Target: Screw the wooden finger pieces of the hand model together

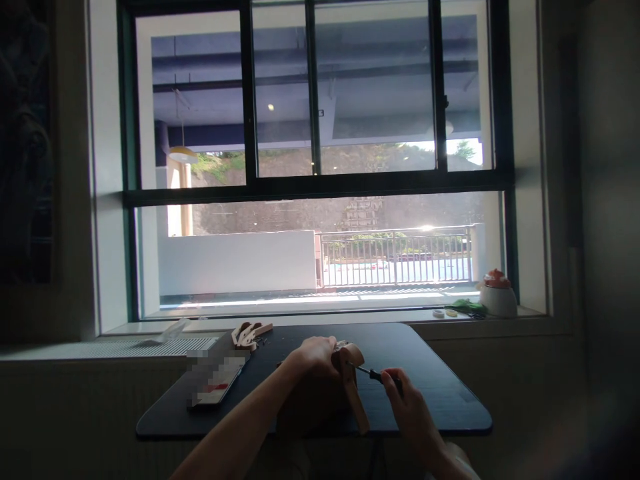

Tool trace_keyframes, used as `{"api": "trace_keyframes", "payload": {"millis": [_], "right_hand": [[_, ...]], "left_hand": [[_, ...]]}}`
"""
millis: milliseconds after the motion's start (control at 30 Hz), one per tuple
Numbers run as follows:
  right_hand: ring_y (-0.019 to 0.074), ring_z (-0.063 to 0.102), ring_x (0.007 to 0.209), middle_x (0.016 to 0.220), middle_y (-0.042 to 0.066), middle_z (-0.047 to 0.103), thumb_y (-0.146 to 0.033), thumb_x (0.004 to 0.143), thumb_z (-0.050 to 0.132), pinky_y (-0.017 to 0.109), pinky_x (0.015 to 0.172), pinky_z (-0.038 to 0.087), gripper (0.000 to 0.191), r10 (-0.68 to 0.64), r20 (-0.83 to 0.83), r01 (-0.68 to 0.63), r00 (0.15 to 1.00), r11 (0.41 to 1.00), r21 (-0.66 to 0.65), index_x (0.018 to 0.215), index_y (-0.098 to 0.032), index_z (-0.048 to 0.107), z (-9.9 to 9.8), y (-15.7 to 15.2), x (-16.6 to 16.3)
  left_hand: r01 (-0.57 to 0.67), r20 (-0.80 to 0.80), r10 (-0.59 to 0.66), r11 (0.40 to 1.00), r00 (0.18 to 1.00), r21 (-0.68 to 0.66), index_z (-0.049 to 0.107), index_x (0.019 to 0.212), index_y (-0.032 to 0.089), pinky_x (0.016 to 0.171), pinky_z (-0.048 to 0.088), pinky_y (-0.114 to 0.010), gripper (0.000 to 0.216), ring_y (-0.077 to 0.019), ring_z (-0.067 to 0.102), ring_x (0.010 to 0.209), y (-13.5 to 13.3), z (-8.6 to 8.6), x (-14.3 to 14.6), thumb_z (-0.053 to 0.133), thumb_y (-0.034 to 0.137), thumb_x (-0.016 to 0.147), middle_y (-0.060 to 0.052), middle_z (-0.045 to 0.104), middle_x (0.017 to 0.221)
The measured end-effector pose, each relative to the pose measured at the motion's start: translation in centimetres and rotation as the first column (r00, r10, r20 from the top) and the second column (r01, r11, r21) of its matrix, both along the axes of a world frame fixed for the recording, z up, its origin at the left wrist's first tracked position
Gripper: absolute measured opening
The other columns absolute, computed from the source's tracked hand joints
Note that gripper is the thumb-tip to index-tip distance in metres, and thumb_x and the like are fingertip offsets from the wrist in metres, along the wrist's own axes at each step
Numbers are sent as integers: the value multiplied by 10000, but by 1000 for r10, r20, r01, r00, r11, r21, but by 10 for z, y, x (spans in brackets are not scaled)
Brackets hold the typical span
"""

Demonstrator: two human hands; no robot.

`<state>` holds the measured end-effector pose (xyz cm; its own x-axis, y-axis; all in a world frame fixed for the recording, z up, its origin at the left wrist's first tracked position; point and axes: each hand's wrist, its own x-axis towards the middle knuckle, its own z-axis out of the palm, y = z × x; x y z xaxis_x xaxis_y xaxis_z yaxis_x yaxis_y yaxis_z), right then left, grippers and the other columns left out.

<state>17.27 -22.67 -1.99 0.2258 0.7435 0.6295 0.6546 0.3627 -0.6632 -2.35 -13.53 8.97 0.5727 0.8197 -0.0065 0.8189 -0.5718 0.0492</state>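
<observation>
My right hand [407, 393] is closed around the dark handle of a screwdriver [373, 374]. Its shaft points left, and the tip meets the side of a light wooden piece [356, 400] with a rounded upper end and a long leg-like part slanting down. My left hand [315, 357] grips the top of this wooden piece from the left, its fingertips partly hidden behind it. Beneath my left forearm, a dark brown bulky shape [315, 403] adjoins the wooden piece; shadow hides its details.
The dark table [430, 400] has rounded corners. Several curved wooden parts [250, 335] and small screws lie at its back left, near a flat tablet-like object [225, 380], partly blurred out. On the windowsill stand a white pot [499, 301] and small items. A large window rises behind.
</observation>
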Motion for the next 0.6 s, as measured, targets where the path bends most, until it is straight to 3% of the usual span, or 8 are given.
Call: {"api": "trace_keyframes", "payload": {"millis": [67, 200, 400, 600], "right_hand": [[214, 653, 754, 889, 47, 681, -409, 908, 391, 315, 637, 468, 257, 10, 227, -1, 974, 999, -40, 996, -233, 557, 5, -7, 7], [206, 662, 781, 977, 50, 672, -265, 921, 376, 305, 629, 439, 267, 18, 618, -27, 786, 1000, 5, 1116, -222, 555, 21, -19, 10], [166, 629, 628, 793, 23, 646, -250, 937, 389, 293, 511, 317, 240, -92, 772, 7, 629, 994, 113, 1088, -201, 569, 43, -22, -1], [152, 553, 523, 685, 13, 584, -64, 861, 437, 318, 479, 208, 251, -180, 917, -84, 355, 971, 223, 1035, -164, 589, 52, -19, 2]], "left_hand": [[-3, -1, 3, 1000, 1000, -7, 528, 1102, 210, 782, 499, -385, 727, -348, 616, 983, -2, 2, 0, 675, 611, 513, -103, 647, 1081], [1, 0, -1, 1000, 1000, -7, 529, 1084, 205, 770, 495, -376, 719, -340, 619, 966, -4, 3, 0, 668, 627, 519, -101, 652, 1072], [19, -8, -19, 1000, 1000, -3, 530, 1085, 207, 758, 490, -367, 734, -339, 615, 967, 0, 0, -1, 681, 634, 507, -98, 653, 1064], [27, -18, -27, 1000, 999, -1, 528, 1085, 194, 758, 490, -364, 701, -328, 618, 957, -4, 4, -1, 658, 623, 546, -105, 649, 1063]]}}
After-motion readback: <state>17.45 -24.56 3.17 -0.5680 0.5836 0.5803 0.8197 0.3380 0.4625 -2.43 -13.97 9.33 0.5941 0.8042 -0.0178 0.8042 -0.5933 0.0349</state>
